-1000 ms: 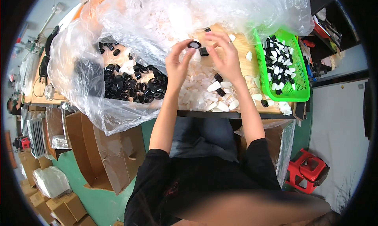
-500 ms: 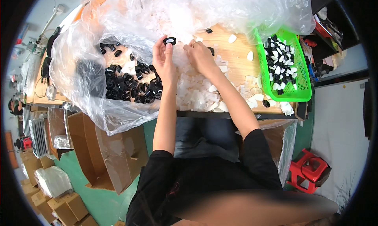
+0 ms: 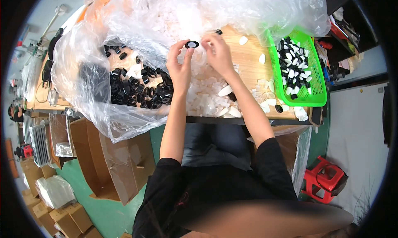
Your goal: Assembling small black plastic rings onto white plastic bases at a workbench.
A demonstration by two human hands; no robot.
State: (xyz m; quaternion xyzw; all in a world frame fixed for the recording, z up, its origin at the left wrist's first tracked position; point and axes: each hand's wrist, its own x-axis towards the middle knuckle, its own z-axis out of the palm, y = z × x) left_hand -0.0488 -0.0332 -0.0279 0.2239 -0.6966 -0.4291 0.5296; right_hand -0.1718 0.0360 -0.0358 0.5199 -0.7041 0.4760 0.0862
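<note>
My left hand (image 3: 180, 63) is closed, pinching a black ring (image 3: 192, 44) with a pale centre between thumb and fingers. To its right, my right hand (image 3: 219, 57) is raised with fingers bent and thumb and forefinger apart; I see nothing held there. Under the hands lies a heap of translucent film scraps (image 3: 203, 97). A white oval piece (image 3: 225, 91) and a black piece (image 3: 232, 97) lie beside my right forearm. Many black rings (image 3: 139, 90) lie left of my left forearm, in the opening of a clear plastic bag (image 3: 78, 78).
On the right a green basket (image 3: 318, 78) contains black pieces and white ovals. Loose white ovals (image 3: 262, 58) lie on the wooden table (image 3: 244, 57). More clear plastic sheeting (image 3: 290, 7) covers the far side. Below stand a cardboard box (image 3: 128, 161) and a red stool (image 3: 325, 175).
My left hand has moved right with the ring. My right hand has shifted right and its fingers have spread. A black piece now shows by my right forearm; the dark piece beside that hand is gone.
</note>
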